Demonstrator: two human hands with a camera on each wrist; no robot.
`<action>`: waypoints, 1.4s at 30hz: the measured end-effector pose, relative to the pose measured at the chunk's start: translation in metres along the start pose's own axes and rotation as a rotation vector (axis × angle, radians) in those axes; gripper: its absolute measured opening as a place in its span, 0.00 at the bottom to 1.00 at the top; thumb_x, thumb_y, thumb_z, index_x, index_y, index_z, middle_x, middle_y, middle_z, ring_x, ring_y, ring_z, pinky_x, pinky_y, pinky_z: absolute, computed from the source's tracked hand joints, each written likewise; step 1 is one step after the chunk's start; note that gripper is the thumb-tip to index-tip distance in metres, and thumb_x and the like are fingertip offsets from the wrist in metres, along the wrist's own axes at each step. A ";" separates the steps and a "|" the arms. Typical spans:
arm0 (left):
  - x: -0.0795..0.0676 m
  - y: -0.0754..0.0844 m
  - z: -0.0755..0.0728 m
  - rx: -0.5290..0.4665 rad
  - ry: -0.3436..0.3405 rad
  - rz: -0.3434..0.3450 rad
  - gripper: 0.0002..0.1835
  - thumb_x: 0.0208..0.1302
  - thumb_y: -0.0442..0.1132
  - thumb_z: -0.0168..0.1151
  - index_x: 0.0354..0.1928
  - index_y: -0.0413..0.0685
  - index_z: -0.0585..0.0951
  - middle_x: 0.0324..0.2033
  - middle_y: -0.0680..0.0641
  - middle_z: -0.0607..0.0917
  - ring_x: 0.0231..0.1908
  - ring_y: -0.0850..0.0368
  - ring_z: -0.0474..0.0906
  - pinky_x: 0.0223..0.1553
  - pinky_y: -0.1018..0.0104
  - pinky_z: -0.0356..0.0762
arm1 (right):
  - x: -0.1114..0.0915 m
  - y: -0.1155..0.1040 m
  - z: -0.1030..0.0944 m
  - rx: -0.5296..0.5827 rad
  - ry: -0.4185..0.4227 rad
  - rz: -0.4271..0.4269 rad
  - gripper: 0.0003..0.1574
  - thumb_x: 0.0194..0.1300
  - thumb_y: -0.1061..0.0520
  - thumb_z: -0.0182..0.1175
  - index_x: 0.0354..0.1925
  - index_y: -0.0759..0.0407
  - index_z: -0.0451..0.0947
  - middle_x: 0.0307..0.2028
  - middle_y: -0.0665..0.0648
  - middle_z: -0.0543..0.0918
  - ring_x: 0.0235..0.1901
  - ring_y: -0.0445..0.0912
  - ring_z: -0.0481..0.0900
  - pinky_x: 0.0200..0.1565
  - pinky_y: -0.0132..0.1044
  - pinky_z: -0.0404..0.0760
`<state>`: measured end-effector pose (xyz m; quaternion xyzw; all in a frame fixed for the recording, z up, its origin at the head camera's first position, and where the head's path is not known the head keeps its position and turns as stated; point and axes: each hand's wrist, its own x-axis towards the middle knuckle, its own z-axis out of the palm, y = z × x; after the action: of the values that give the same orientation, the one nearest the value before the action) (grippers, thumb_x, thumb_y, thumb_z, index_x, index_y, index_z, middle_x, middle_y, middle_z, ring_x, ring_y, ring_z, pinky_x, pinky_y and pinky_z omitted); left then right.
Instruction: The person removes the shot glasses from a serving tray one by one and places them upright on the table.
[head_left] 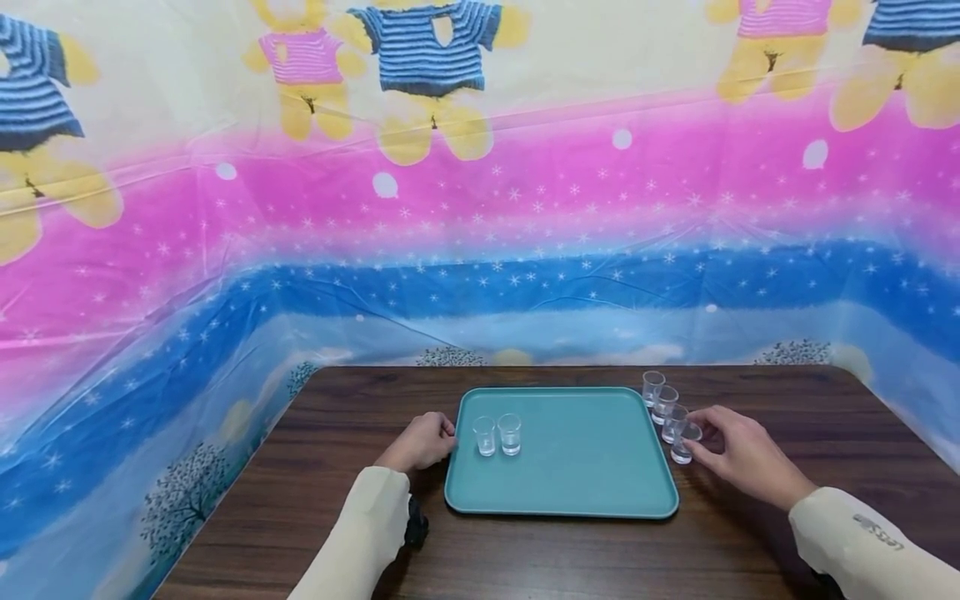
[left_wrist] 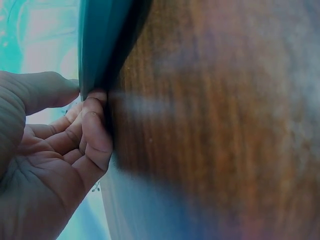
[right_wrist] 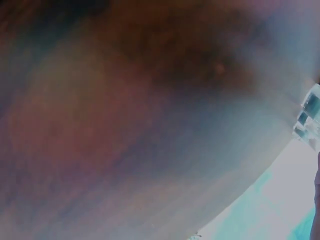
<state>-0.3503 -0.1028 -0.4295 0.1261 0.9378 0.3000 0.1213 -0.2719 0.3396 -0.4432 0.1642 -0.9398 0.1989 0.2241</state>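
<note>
My left hand (head_left: 422,442) is at the left rim of a teal rectangular tray (head_left: 577,492). In the left wrist view the thumb meets the rim from one side and curled fingers (left_wrist: 95,135) meet it from the other. Two small clear shot glasses, one (head_left: 485,437) beside the other (head_left: 510,435), stand upright on the tray's left part. Off the tray's right edge, my right hand (head_left: 746,457) pinches the nearest shot glass (head_left: 682,445) of a row between thumb and forefinger. A sliver of glass (right_wrist: 311,117) shows at the right wrist view's edge.
Behind the pinched glass, more shot glasses line the tray's right side, the farthest (head_left: 653,388) near its back corner. All this is on a dark wooden table (head_left: 600,554). A patterned cloth (head_left: 480,287) hangs behind the table and along its sides.
</note>
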 end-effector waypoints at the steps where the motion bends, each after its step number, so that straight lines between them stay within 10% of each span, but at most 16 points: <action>1: 0.000 0.000 0.000 0.001 0.001 -0.001 0.06 0.60 0.36 0.52 0.35 0.41 0.72 0.23 0.48 0.74 0.22 0.57 0.70 0.23 0.66 0.68 | 0.001 0.000 -0.001 -0.002 0.005 -0.004 0.21 0.47 0.52 0.65 0.40 0.56 0.73 0.31 0.47 0.74 0.28 0.38 0.72 0.28 0.36 0.72; 17: -0.001 -0.002 -0.001 -0.003 0.002 0.005 0.06 0.60 0.36 0.52 0.36 0.40 0.72 0.22 0.48 0.74 0.22 0.57 0.70 0.23 0.66 0.69 | 0.031 -0.034 -0.002 0.060 -0.032 -0.092 0.21 0.50 0.47 0.62 0.43 0.51 0.72 0.33 0.45 0.71 0.32 0.40 0.71 0.29 0.36 0.71; 42: 0.003 -0.004 0.000 0.012 0.006 0.005 0.07 0.60 0.37 0.51 0.37 0.40 0.73 0.23 0.48 0.74 0.22 0.57 0.71 0.24 0.66 0.69 | 0.089 -0.159 0.071 0.171 -0.219 -0.191 0.23 0.52 0.50 0.62 0.47 0.51 0.71 0.39 0.47 0.73 0.40 0.40 0.71 0.38 0.33 0.71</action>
<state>-0.3534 -0.1054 -0.4323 0.1280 0.9396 0.2951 0.1169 -0.3095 0.1500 -0.4105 0.2920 -0.9183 0.2369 0.1235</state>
